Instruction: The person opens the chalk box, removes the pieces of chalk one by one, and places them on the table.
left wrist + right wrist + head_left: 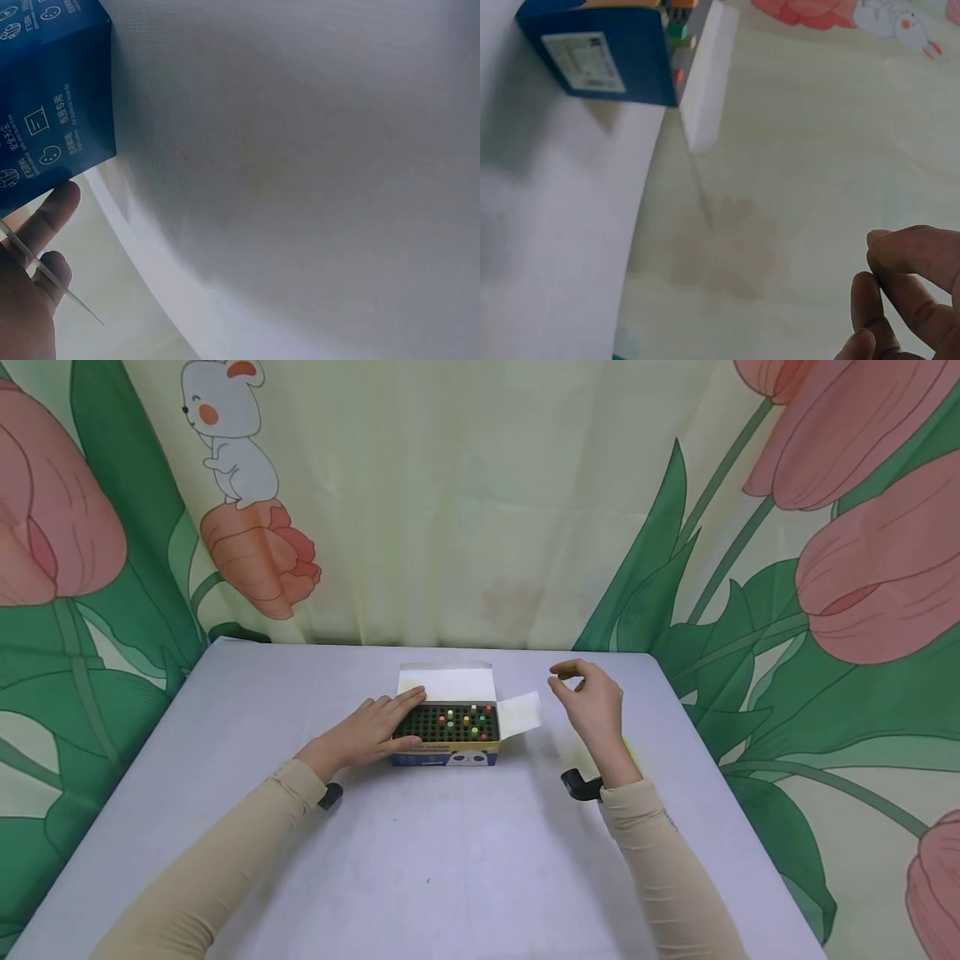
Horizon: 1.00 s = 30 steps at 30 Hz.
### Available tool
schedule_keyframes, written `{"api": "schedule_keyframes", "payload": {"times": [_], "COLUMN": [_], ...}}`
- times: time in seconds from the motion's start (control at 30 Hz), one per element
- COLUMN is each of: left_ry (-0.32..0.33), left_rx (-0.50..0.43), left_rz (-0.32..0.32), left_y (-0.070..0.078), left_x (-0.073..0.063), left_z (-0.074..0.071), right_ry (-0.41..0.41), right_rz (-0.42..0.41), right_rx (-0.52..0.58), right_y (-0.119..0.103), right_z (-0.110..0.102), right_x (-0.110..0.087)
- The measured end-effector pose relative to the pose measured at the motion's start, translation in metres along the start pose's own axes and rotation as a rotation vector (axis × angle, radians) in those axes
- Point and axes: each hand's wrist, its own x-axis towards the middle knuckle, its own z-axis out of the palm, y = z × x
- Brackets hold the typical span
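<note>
My left hand (375, 724) rests on the left end of a blue cardboard box (446, 758). Its fingers reach the rear rim and its thumb lies along the front edge. Inside the box is a dark rack (431, 724) full of round holes, and several small coloured sticks (451, 717) stand mostly in its right half. In the left wrist view, fingers (56, 214) appear beside the printed box end (56, 112). My right hand (596, 710) is raised right of the box, fingers bent and the tips near the thumb. Nothing is visible between them in the right wrist view.
The box's white lid (446, 681) stands raised at the back, and a white side flap (519, 714) sticks out to the right. A pale cloth covers the table (420, 868). Behind its far edge hangs a printed curtain (465, 527). Dark wrist mounts (580, 785) hang by the wrists.
</note>
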Motion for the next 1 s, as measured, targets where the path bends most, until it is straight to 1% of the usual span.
{"api": "schedule_keyframes", "payload": {"times": [0.1,0.2,0.3,0.43,0.53,0.63,0.73,0.87,0.93,1.0], "left_ry": [-0.007,-0.011,-0.016,-0.024,-0.026,-0.027,-0.024,-0.011,-0.009,-0.013], "left_rx": [-0.004,-0.004,-0.003,0.001,0.003,0.000,-0.001,0.000,-0.002,-0.007], "left_rz": [-0.002,-0.008,-0.011,-0.018,-0.023,-0.024,-0.024,-0.027,-0.024,-0.016], "left_y": [0.000,-0.001,-0.002,-0.001,-0.001,0.000,0.001,0.002,0.003,0.005], "left_x": [0.001,0.002,0.003,0.003,0.003,0.003,0.002,0.001,0.001,0.000], "left_z": [-0.001,-0.001,0.000,0.000,0.000,-0.002,-0.004,-0.005,-0.004,-0.002], "right_ry": [-0.024,-0.061,-0.113,-0.208,-0.271,-0.323,-0.380,-0.449,-0.467,-0.466], "right_rz": [-0.028,-0.042,-0.047,-0.049,-0.049,-0.047,-0.053,-0.088,-0.105,-0.124], "right_rx": [0.018,0.026,0.014,-0.002,-0.006,-0.033,-0.074,-0.159,-0.238,-0.333], "right_y": [-0.018,-0.029,-0.036,-0.044,-0.047,-0.048,-0.048,-0.046,-0.044,-0.041], "right_z": [0.007,0.017,0.028,0.043,0.054,0.064,0.072,0.078,0.080,0.082], "right_x": [0.001,0.001,0.000,-0.005,-0.009,-0.011,-0.012,-0.014,-0.017,-0.021]}}
